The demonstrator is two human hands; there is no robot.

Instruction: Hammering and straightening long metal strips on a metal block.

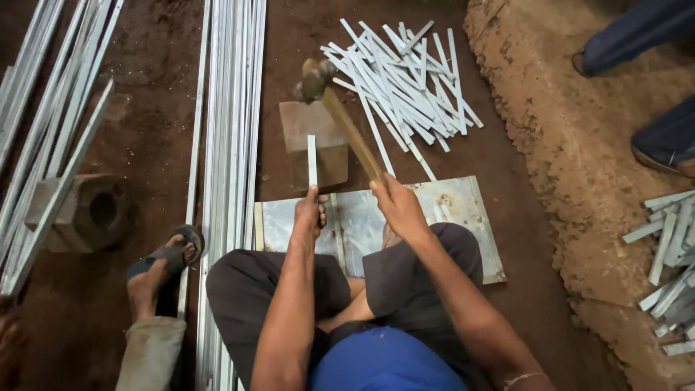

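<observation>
I sit on the dirt floor with knees apart. My left hand (310, 211) pinches the near end of a short flat metal strip (312, 159), which lies lengthwise over a brown metal block (304, 124) set in the ground. My right hand (395, 206) grips the wooden handle of a hammer (349, 130). Its rusty head (314, 78) is raised over the far edge of the block, above the strip.
A steel sheet (449, 210) lies under my knees. A pile of cut strips (409, 80) is beyond the block. Long metal rods (230, 145) run along the left. Another person's sandalled foot (165, 261) is at left, other legs (651, 72) at top right, more strips (670, 268) at right.
</observation>
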